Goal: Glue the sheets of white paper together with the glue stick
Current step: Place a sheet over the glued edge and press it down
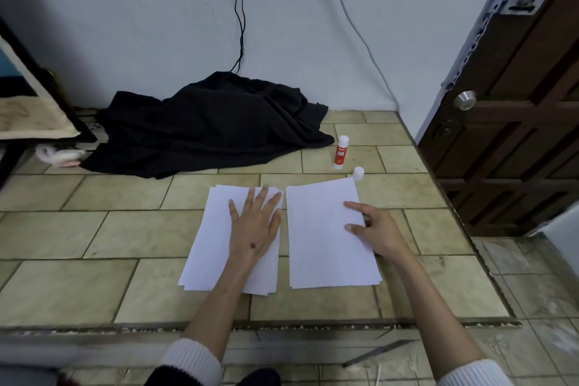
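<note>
Two stacks of white paper lie side by side on a raised tiled platform. My left hand (pixel 255 226) rests flat, fingers spread, on the left stack (pixel 206 244). My right hand (pixel 374 229) touches the right edge of the right stack (pixel 322 235) with index finger and thumb extended and the other fingers curled. A red and white glue stick (pixel 341 152) stands upright beyond the right stack. Its white cap (pixel 358 173) sits apart from it, at the far right corner of the right stack.
A crumpled black cloth (pixel 206 125) lies at the back by the wall, with cables hanging above it. A dark wooden door (pixel 517 110) stands at the right. The platform's front edge (pixel 282 324) steps down to lower tiles, where a thin grey strip (pixel 379 352) lies.
</note>
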